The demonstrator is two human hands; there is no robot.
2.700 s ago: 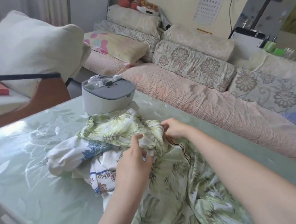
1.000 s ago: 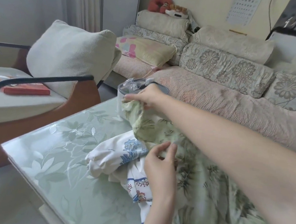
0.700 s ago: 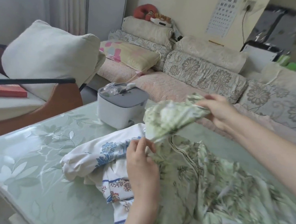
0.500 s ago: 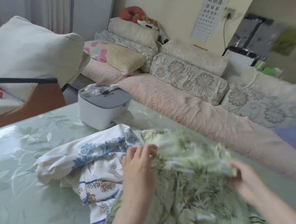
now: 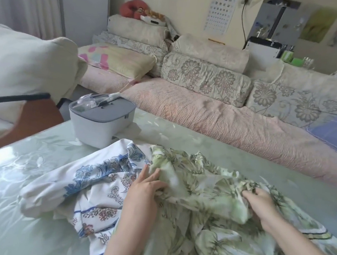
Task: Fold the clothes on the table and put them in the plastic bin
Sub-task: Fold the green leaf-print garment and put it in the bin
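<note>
The job looks barely begun: a green leaf-print garment (image 5: pixel 207 203) lies crumpled over the near right of the table (image 5: pixel 15 174), a white garment with blue flowers (image 5: pixel 88 183) lies bunched just beside it on the left, and neither is folded or put away. The left hand (image 5: pixel 147 184) rests with loosely curled fingers on the green cloth's edge, and the right hand (image 5: pixel 259 199) is closed on a bunched fold of it. The glass-topped table has a pale leaf pattern; a lidded grey bin (image 5: pixel 100 122) stands at its far edge, with a cushioned sofa (image 5: pixel 206 110) behind.
</note>
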